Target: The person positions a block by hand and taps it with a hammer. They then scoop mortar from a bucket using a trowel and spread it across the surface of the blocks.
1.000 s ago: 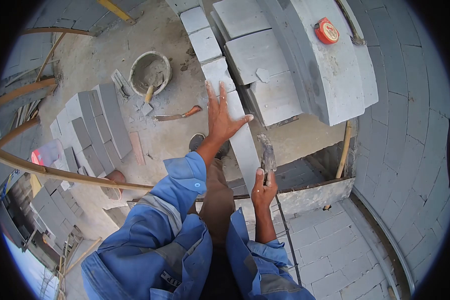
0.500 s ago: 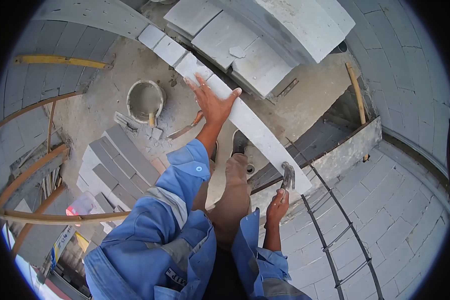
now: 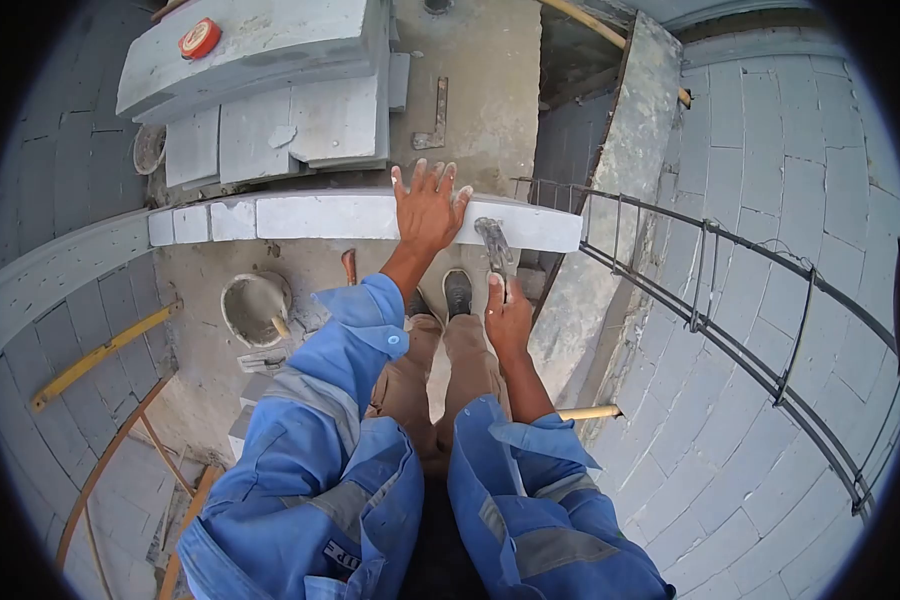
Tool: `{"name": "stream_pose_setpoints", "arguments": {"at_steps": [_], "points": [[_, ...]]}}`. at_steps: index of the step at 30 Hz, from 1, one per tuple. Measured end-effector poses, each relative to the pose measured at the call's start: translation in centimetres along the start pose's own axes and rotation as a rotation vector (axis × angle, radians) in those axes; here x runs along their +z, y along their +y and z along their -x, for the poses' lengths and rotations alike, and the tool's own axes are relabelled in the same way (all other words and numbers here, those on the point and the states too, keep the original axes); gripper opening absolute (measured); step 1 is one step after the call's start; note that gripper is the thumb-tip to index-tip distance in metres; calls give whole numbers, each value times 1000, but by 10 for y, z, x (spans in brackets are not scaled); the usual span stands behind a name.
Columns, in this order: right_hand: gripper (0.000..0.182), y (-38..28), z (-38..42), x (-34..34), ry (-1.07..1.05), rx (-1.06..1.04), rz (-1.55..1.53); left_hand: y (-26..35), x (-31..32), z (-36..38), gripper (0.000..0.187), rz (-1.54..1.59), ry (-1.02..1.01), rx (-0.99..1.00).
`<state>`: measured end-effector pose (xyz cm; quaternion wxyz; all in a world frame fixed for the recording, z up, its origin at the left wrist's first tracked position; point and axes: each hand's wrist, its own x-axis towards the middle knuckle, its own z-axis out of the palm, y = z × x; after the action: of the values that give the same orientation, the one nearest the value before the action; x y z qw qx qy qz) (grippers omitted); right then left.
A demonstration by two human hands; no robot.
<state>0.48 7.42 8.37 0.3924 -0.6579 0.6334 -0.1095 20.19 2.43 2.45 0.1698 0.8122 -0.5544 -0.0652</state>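
Head view: the left hand (image 3: pixel 428 208) lies flat, fingers spread, on the long pale block (image 3: pixel 370 216) at the right end of the top course of the wall (image 3: pixel 60 275), pressing it rather than gripping it. The right hand (image 3: pixel 508 318) is clenched on the handle of a hammer (image 3: pixel 494 243), whose head rests over the block's near edge, close to its right end.

The step in hand looks like seating and truing this block: one palm steadies it while the hammer is placed to tap. The next move would call for light knocks near the free end, with the palm kept flat to feel whether the block settles level with the course.

Counted: one long block under the palm, and to its left three short pieces (image 3: pixel 202 222) in the same course. One hammer. One mortar bucket (image 3: pixel 254 308) stands on the floor (image 3: pixel 470 80) below the wall, with a tool handle leaning in it. One yellow level (image 3: pixel 105 352) lies on the curved wall at the left. One red tape measure (image 3: pixel 199 38) sits on the stacked slabs (image 3: pixel 270 90) beyond. One ladder-like length of steel mesh (image 3: pixel 730 300) runs along the right-hand wall.
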Motion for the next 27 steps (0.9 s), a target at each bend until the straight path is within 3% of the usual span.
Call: {"name": "stream_pose_setpoints", "arguments": {"at_steps": [3, 5, 8, 11, 15, 17, 19, 21, 23, 25, 27], "points": [[42, 5, 0, 9, 35, 8, 15, 5, -2, -2, 51, -56, -120, -66], [42, 4, 9, 12, 40, 44, 22, 6, -4, 2, 52, -77, -95, -23], [44, -6, 10, 8, -4, 75, -275, 9, -9, -4, 58, -125, -176, -69], [46, 2, 40, 15, 125, 99, -525, 9, -10, -8, 64, -161, -261, -87], [50, 30, 89, 25, 75, 433, -626, 5, -7, -7, 65, -184, -266, -74], [54, 56, 97, 46, 219, 380, -556, 8, -10, -11, 67, -216, -303, -76], [50, 80, 99, 53, 170, 710, -612, 12, -16, -15, 68, -231, -375, -89], [43, 111, 93, 70, 217, 803, -635, 15, -20, -20, 68, -248, -443, -93], [33, 107, 81, 56, 171, 1158, -1387, 14, -22, -20, 70, -271, -487, -71], [26, 105, 66, 54, 264, 1200, -1506, 4, -15, -20, 64, -256, -469, 32], [26, 104, 54, 55, 335, 1216, -1610, -4, -17, -22, 55, -236, -419, 270]]}}
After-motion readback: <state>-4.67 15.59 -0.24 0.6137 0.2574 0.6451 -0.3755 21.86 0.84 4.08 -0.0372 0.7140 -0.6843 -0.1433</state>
